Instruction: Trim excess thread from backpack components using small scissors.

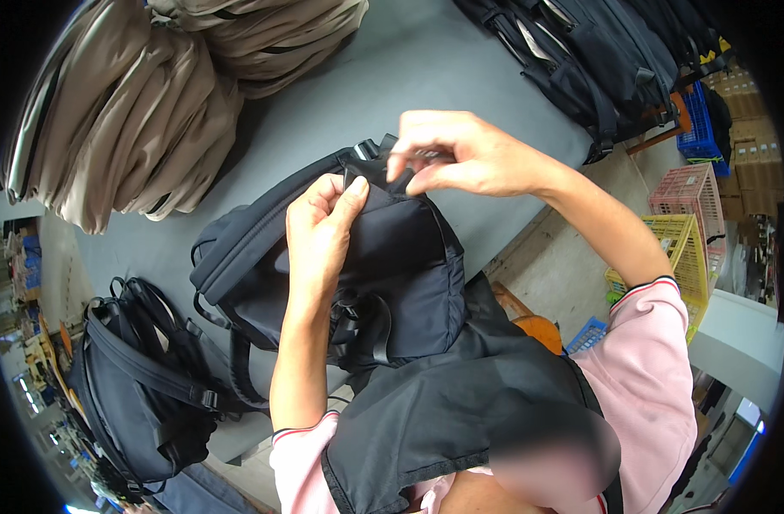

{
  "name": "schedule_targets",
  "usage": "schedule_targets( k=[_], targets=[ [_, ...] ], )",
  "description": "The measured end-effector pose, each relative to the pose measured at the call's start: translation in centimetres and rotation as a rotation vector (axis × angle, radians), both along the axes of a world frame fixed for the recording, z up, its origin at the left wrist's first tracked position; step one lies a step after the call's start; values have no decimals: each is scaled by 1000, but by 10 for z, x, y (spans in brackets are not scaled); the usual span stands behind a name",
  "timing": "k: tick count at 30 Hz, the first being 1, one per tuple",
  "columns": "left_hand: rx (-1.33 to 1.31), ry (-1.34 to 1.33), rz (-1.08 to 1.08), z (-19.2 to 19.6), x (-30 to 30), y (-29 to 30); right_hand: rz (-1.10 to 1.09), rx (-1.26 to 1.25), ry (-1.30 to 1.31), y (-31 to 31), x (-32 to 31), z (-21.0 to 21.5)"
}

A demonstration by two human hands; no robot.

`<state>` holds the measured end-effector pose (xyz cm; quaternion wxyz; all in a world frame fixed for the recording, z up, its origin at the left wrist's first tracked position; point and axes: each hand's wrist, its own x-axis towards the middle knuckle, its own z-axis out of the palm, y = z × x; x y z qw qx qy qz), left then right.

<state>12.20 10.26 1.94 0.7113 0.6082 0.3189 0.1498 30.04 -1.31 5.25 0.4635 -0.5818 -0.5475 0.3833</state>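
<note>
Backpacks, far left: we see tan packs stacked on the grey table, well apart from our hands.
Spare pack: a second dark pack lies at the table's lower left edge, near our left elbow, untouched.
Backpack in hand: the navy backpack rests on the table right in front of us, its long axis running from our chest up and away, its top end farthest from us.
Left hand: our left hand is closed in a pinch, thumb and fingers clamped on the fabric at the pack's top edge.
Strap: a short black strap with a buckle sits at that top edge, between the two hands.
Right hand: our right hand comes in from the right, fingers curled shut on the strap just beside the left thumb.
Key relation: the strap lies above and slightly right of the left hand and directly under the right fingertips, so the right hand is the nearer one; both hands meet at the pack's far end.
Far right: more dark packs lie on the table's upper right, and coloured crates stand on the floor beyond its edge.
</note>
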Motion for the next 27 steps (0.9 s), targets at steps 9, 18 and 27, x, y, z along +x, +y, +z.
schedule_targets(
  k=[9,18,27],
  targets=[
    [57,-41,14,-5,-2,1,257,62,-423,15,-5,0],
    [33,5,24,-4,0,1,-57,-21,-49,-19,-10,-13],
    [9,-20,37,-5,-2,1,-224,-104,-234,-36,-15,4]
  ],
)
